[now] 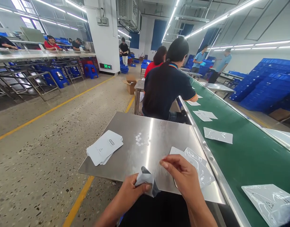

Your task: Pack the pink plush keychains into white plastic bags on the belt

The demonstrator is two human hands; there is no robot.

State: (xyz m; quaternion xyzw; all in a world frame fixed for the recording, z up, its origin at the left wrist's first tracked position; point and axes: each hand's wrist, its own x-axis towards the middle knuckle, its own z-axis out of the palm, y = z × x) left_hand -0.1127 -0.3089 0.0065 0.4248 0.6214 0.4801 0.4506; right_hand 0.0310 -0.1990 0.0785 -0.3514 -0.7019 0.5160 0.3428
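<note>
My left hand [133,190] grips a curled grey-and-white sheet [147,179] at the near edge of the metal table [128,160]. Thumb and fingertips of my right hand [181,173] are pinched together above the table, a little right of that sheet. Whatever is between them is too small to make out. Behind and under the right hand lie white cards in clear plastic bags [201,164], partly hidden by it. A stack of white printed cards [105,146] sits at the table's left. Small round whitish pieces [139,138] are scattered near the middle.
A green conveyor belt [230,164] runs along the right, behind a metal rail [209,154], carrying several bagged white cards [218,135]. A person in a dark shirt [167,85] sits just ahead. A cardboard box [130,85] stands on the floor; blue crates [270,82] are stacked at right.
</note>
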